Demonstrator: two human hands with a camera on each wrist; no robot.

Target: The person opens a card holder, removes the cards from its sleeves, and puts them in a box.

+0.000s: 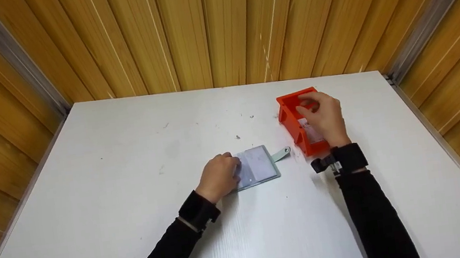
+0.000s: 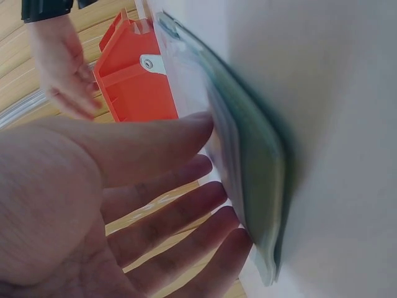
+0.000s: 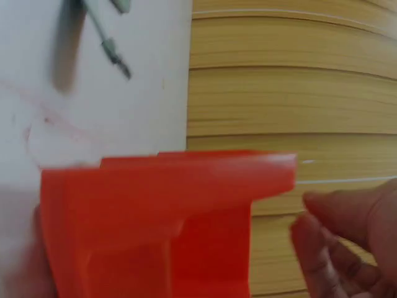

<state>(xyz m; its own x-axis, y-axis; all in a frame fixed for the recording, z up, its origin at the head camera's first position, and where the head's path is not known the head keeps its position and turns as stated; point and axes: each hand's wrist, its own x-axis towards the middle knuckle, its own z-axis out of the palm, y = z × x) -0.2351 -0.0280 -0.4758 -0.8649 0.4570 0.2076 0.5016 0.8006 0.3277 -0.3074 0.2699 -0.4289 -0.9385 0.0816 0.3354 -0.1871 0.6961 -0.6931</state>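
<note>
A small pale-green card holder (image 1: 261, 165) lies opened flat on the table, its clear plastic sleeves facing up and its snap strap (image 1: 281, 154) pointing right. My left hand (image 1: 218, 175) rests on its left part; in the left wrist view, the thumb and fingertips touch the sleeves and the edge. Over the red plastic bin (image 1: 291, 125) hovers my right hand (image 1: 324, 116), thumb and fingers bent with a gap and nothing visible between them. Inside the bin is a whitish card-like piece (image 1: 311, 130), partly hidden by the right hand.
The white table (image 1: 121, 183) carries small dark specks and scuffs. Wood-patterned panels (image 1: 217, 28) stand behind it and on both sides. The bin's near corner sits just right of the strap.
</note>
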